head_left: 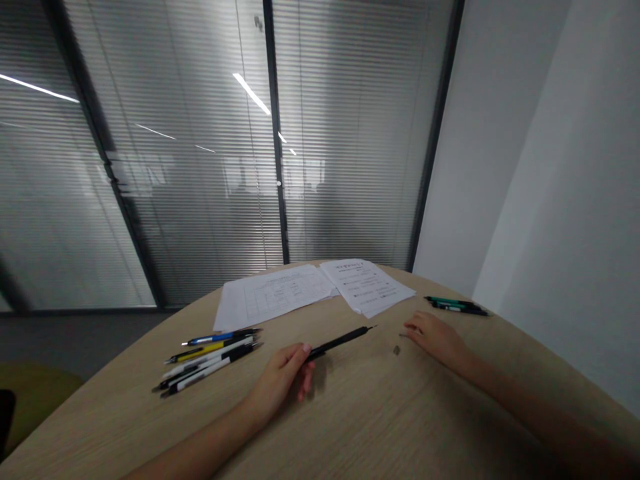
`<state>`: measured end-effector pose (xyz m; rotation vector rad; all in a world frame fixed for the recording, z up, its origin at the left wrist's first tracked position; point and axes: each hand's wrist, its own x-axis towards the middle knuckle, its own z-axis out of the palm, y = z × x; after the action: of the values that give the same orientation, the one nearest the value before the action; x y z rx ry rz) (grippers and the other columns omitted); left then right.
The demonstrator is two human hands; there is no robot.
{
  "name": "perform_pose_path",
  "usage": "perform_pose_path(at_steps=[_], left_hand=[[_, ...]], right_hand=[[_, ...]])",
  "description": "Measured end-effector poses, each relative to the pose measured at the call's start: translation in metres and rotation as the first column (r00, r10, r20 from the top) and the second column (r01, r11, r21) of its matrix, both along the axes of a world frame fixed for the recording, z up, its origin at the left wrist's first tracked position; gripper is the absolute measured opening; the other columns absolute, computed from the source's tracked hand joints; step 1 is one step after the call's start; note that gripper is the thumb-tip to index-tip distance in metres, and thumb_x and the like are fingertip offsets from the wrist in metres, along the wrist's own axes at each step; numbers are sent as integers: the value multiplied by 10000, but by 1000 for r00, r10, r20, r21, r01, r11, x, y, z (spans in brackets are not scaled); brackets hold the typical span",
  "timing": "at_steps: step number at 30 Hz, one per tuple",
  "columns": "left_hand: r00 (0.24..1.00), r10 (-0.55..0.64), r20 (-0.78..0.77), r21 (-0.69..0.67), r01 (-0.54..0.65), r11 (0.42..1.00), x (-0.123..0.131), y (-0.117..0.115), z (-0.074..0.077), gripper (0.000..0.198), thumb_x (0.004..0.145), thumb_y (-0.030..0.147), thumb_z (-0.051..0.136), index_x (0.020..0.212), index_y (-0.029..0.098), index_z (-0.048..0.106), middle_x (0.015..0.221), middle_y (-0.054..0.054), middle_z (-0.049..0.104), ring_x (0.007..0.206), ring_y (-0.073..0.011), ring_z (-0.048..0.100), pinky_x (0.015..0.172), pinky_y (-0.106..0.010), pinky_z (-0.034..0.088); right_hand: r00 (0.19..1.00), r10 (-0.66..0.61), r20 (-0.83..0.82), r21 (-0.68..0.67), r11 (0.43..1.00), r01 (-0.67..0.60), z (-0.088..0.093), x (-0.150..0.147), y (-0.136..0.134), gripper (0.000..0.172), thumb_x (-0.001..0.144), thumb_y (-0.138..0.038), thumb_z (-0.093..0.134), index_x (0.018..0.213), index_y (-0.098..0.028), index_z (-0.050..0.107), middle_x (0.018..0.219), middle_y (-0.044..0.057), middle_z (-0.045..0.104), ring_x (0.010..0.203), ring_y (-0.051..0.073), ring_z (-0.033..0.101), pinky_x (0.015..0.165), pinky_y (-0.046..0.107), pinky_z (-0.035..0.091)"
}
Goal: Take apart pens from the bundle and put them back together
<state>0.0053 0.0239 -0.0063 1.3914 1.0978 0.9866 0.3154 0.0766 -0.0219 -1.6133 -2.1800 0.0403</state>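
The slim black pen sits just right of the frame's lower middle, its thin tip pointing to the upper right, toward the other hand. Its rear end disappears into the left hand, where the thumb and curled fingers close around it, though the fingers are slightly blurred. The right hand rests on the tabletop to the right, empty, with its fingers loosely together and slightly curled. Just left of those fingers lies a small grey object, too small to identify.

The pale wood-grain table curves across the lower frame. Above the black pen, two printed paper sheets lie side by side and overlap slightly at the far edge. The left sheet shows a ruled table or form. To the left, a loose group of pens lies nearly parallel, with blue, yellow, white and black barrels. At the right, a smaller bundle of green and black pens lies near the table's edge.

Behind the table stands a glass partition with closed blinds, and a white wall fills the upper right. An olive chair shows at the lower left.
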Motion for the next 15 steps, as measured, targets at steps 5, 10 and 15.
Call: perform_pose_path(at_steps=[5, 10, 15], left_hand=[[1000, -10, -13, 10, 10, 1000, -1, 2, -3, 427, 714, 568, 464, 601, 157, 485, 387, 45, 489, 337, -84, 417, 361, -191, 288], [1000, -9, -23, 25, 9, 1000, -1, 2, -2, 423, 718, 563, 460, 595, 159, 481, 380, 44, 494, 329, -84, 414, 368, -195, 294], [999, -25, -47, 10, 25, 1000, 0, 1, 0, 433, 700, 577, 463, 602, 156, 483, 373, 40, 502, 326, -85, 419, 373, -198, 302]], right_hand=[[997, 39, 64, 18, 999, -40, -7, 4, 3, 149, 750, -169, 484, 669, -179, 610, 786, 67, 599, 788, 199, 551, 722, 315, 422], [992, 91, -87, 65, 994, -85, 20, -13, -13, 160, 784, -226, 460, 798, -198, 616, 811, 52, 642, 774, 196, 577, 714, 320, 435], [968, 205, -148, 129, 974, -187, 41, -38, -38, 171, 796, -243, 448, 837, -216, 612, 815, 44, 652, 752, 185, 585, 686, 313, 445]])
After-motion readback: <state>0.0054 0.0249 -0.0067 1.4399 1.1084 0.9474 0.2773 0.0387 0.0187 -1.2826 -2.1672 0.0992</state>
